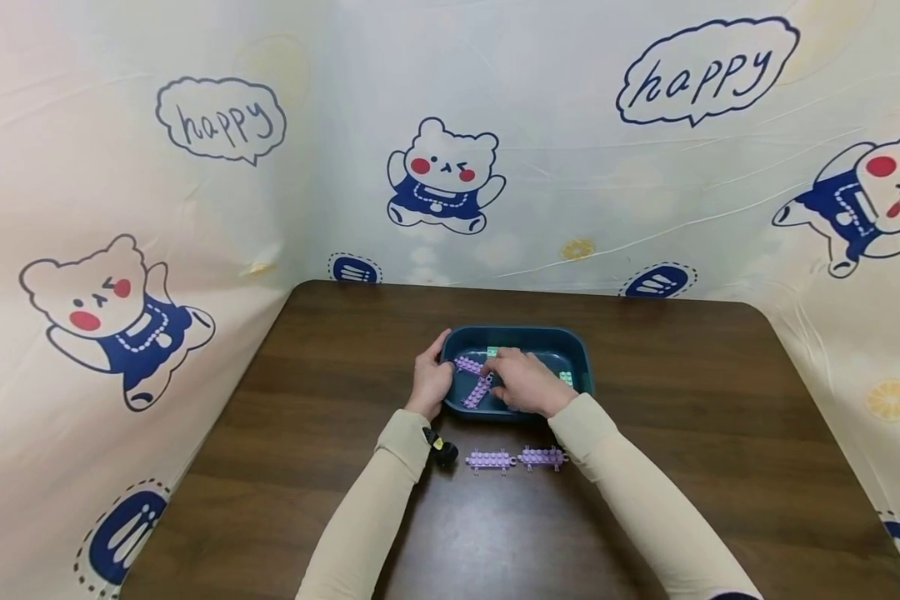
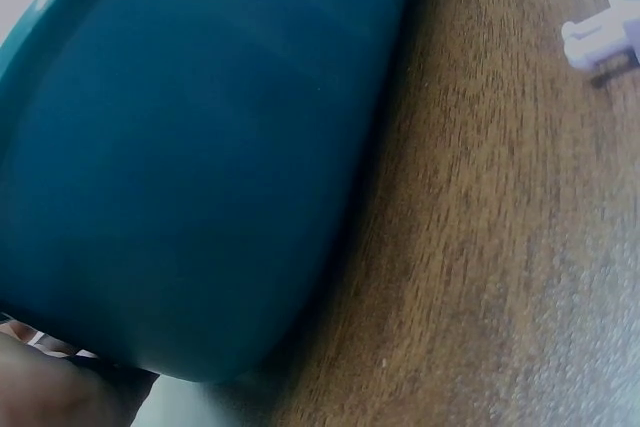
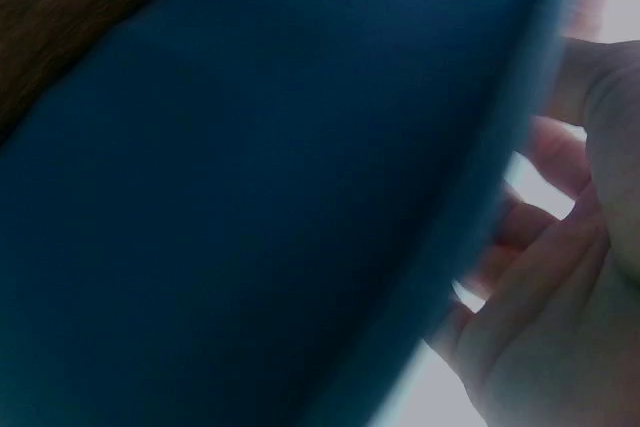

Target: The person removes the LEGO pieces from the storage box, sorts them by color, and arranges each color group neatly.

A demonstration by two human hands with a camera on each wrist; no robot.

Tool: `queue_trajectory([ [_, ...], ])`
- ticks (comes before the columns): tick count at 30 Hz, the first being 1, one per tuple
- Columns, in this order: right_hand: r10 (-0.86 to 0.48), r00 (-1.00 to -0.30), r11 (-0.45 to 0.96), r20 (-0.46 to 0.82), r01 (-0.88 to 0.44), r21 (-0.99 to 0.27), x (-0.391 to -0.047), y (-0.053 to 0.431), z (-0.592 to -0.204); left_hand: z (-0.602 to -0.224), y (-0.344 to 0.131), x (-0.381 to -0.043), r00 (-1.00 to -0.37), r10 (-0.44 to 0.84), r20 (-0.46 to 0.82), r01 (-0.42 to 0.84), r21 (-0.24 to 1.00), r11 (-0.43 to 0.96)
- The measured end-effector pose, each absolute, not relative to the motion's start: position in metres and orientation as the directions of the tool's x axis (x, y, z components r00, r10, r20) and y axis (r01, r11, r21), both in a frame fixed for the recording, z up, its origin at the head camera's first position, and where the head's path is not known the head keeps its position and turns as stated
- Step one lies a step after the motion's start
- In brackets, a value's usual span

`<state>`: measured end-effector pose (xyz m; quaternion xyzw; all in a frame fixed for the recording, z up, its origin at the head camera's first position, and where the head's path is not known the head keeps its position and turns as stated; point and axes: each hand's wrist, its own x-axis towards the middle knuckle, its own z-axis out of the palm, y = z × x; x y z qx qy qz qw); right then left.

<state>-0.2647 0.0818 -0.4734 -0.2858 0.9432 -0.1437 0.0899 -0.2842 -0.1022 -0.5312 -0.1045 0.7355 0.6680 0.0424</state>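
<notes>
A dark teal plastic basin point(image 1: 581, 354) stands on the table, its outer wall point(image 2: 200, 147) filling much of the left wrist view. My left hand point(image 1: 430, 379) grips its left end, with the thumb by the rim. Over the basin, my right hand point(image 1: 528, 382) reaches in with fingers bent downward. Beside those fingers lie two purple studded toy-block strips, one upper point(image 1: 468, 365) and one lower point(image 1: 478, 392). The basin wall point(image 3: 250, 167) hides the fingertips in the right wrist view, so whether they pinch a piece cannot be told. Mint-green block pieces point(image 1: 566, 377) also lie inside.
Two purple block strips with side pegs, a left one point(image 1: 491, 460) and a right one point(image 1: 542, 457), lie in a row on the brown wooden table point(image 1: 307, 467) before the basin. A black wrist device point(image 1: 442, 450) sits by the left cuff. Patterned cloth point(image 1: 555, 208) hangs behind.
</notes>
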Motion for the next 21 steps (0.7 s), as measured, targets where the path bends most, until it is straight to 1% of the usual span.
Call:
queue_trajectory([
  [4,-0.623,-0.777,0.764,-0.095,-0.577,-0.288,-0.267,0.081,-0.479,-0.531,-0.102,-0.284,-0.974,-0.093,-0.208,-0.216,0.972,0.094],
  [8,-0.637,-0.76,0.755,-0.126,-0.583,-0.301,-0.268,0.08,-0.48,-0.531,-0.101,-0.284,-0.975,-0.094,-0.199,-0.209,0.973,0.101],
  [12,-0.628,-0.76,0.767,-0.167,-0.568,-0.298,-0.268,0.079,-0.481,-0.532,-0.102,-0.284,-0.975,-0.099,-0.199,-0.209,0.973,0.098],
  [16,-0.62,-0.763,0.778,-0.184,-0.57,-0.264,-0.269,0.078,-0.484,-0.532,-0.102,-0.284,-0.973,-0.098,-0.207,-0.215,0.973,0.084],
  [21,-0.58,-0.792,0.808,-0.19,-0.53,-0.257,-0.27,0.077,-0.486,-0.532,-0.102,-0.284,-0.972,-0.1,-0.212,-0.22,0.972,0.08],
])
